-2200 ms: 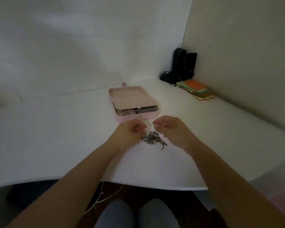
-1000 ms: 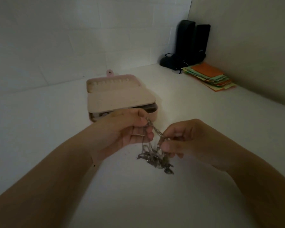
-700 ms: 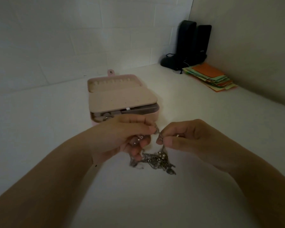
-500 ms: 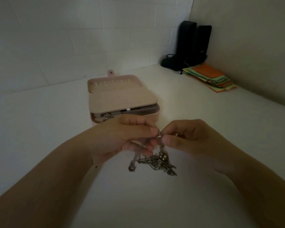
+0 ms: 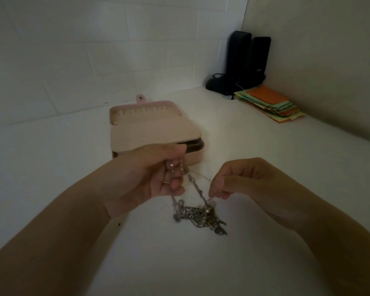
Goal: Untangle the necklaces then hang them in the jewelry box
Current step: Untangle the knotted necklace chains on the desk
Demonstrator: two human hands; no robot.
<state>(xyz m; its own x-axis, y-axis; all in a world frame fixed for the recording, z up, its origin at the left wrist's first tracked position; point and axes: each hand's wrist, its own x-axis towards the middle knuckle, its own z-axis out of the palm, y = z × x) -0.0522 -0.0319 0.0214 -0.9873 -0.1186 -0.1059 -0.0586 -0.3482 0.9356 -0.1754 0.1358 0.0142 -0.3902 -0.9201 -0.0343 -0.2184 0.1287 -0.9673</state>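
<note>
A tangled clump of silver necklaces (image 5: 198,215) hangs just above the white table between my hands. My left hand (image 5: 152,178) pinches chain strands at the top, held higher than the clump. My right hand (image 5: 241,182) pinches another strand a little lower, to the right. Chains run taut from both hands down into the knot. The pink jewelry box (image 5: 152,129) lies open behind my left hand, its lid flat with a row of hooks along the far edge.
The white table (image 5: 265,157) meets a white brick wall at the back and a beige wall on the right. Two black speakers (image 5: 244,60) stand in the far corner. A stack of orange and green papers (image 5: 271,103) lies beside them.
My hands have pulled apart, the left one rising, so chain strands stretch out of the clump. Earlier the clump was lifted off the table.
</note>
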